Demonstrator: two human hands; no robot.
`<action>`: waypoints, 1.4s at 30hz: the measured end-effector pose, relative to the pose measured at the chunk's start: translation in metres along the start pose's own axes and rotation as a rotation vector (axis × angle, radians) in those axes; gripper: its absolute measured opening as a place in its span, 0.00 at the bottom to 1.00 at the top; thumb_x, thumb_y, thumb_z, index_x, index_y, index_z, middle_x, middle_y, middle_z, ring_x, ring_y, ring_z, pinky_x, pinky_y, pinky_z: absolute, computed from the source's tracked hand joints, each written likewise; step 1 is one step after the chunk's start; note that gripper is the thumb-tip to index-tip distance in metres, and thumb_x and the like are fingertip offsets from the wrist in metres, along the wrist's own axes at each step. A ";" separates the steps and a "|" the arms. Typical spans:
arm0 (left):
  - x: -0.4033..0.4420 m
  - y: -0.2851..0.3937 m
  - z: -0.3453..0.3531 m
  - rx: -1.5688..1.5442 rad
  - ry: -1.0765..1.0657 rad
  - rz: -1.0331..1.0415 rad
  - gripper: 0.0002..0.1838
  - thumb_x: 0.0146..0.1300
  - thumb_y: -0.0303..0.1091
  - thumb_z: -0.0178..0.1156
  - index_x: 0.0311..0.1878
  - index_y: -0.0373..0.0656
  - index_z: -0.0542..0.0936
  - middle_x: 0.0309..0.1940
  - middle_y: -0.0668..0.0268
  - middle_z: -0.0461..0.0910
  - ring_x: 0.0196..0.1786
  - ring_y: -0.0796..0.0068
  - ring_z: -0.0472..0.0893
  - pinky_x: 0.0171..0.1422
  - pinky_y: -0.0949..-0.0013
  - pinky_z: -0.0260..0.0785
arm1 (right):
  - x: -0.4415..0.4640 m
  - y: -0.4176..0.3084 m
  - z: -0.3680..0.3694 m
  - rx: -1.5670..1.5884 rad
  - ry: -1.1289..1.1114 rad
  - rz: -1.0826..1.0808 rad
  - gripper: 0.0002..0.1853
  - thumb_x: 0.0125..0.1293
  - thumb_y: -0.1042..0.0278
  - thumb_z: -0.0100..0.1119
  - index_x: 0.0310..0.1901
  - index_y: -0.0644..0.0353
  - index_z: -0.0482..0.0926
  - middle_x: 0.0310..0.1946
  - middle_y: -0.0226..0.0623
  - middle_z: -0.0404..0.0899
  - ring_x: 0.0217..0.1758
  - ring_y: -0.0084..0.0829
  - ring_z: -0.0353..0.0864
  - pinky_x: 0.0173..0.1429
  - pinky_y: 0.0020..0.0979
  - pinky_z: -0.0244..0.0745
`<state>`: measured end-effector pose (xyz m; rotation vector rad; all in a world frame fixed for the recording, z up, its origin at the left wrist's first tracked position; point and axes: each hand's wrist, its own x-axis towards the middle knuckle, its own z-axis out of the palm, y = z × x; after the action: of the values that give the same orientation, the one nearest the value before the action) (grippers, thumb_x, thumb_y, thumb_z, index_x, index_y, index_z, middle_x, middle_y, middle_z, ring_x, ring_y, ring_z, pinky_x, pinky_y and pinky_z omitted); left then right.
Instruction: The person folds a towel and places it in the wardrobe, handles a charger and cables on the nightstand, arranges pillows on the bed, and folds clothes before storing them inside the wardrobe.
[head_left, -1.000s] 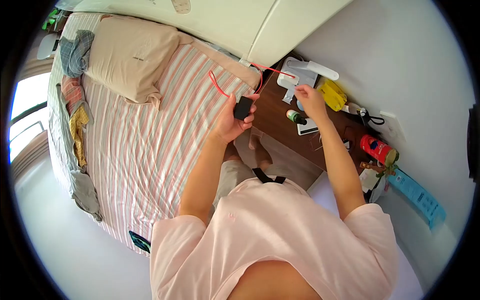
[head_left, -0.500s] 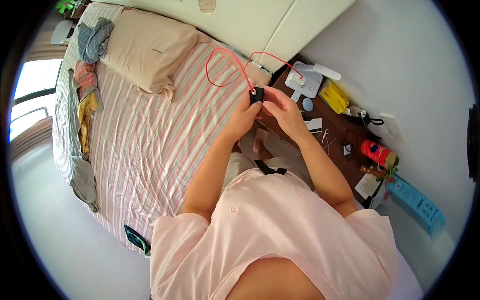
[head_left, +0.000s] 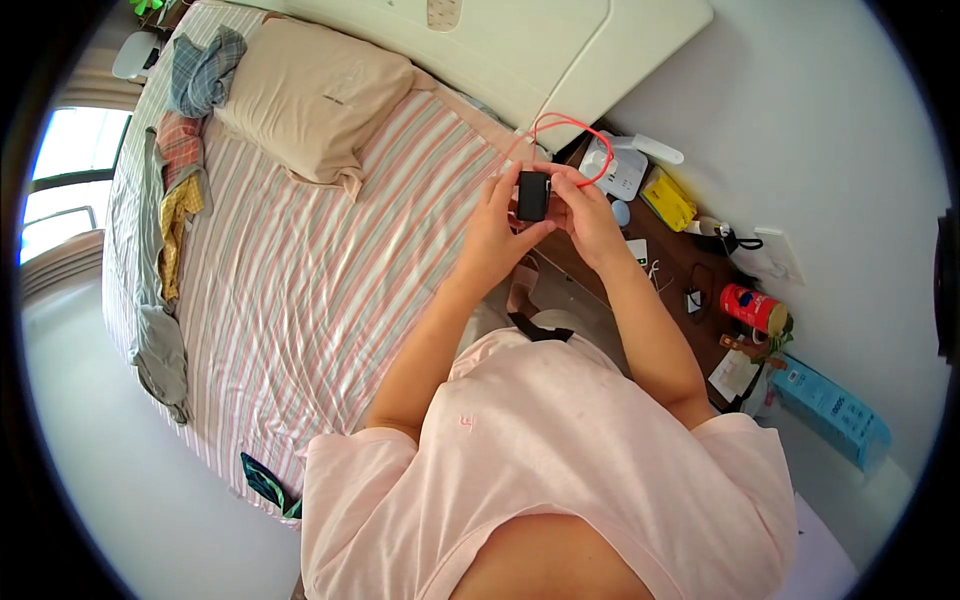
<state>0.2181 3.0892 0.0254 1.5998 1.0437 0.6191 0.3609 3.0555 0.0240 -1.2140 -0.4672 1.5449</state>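
Note:
A small black block (head_left: 533,196) is held up between my two hands, above the edge of the bedside table. My left hand (head_left: 497,222) grips it from the left, with fingers behind it and the thumb at its lower edge. At its right side, my right hand (head_left: 588,218) has its fingers closed on the end of a red cable (head_left: 608,150), right beside the block. Whether the plug sits in the block cannot be made out. The cable loops up over the table's corner toward the headboard.
A striped bed (head_left: 300,270) with a beige pillow (head_left: 320,100) fills the left. On the brown table (head_left: 680,255) lie a white device (head_left: 622,172), a yellow packet (head_left: 668,199), a red can (head_left: 753,308) and cords. A blue box (head_left: 830,408) is at the right.
My right hand came from the white device to the block, and the red cable's end came away from that device. The block has turned and moved right, and the cable loop has swung right.

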 end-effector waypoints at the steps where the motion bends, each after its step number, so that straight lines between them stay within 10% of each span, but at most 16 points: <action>1: -0.001 0.000 -0.002 0.000 0.001 0.003 0.40 0.45 0.31 0.68 0.63 0.41 0.60 0.49 0.57 0.68 0.40 0.68 0.76 0.40 0.70 0.70 | 0.000 0.000 0.001 0.021 -0.006 0.008 0.16 0.68 0.61 0.43 0.52 0.59 0.71 0.39 0.30 0.75 0.38 0.21 0.76 0.42 0.24 0.73; 42: 0.001 -0.001 0.003 -0.107 -0.072 -0.052 0.34 0.45 0.24 0.64 0.56 0.41 0.60 0.37 0.61 0.75 0.36 0.76 0.76 0.41 0.74 0.69 | -0.001 0.022 -0.006 0.345 -0.050 0.152 0.15 0.66 0.57 0.49 0.45 0.59 0.74 0.39 0.32 0.77 0.40 0.22 0.77 0.44 0.25 0.74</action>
<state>0.2208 3.0881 0.0236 1.4874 0.9796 0.5686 0.3556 3.0451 0.0046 -0.9617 -0.1328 1.7058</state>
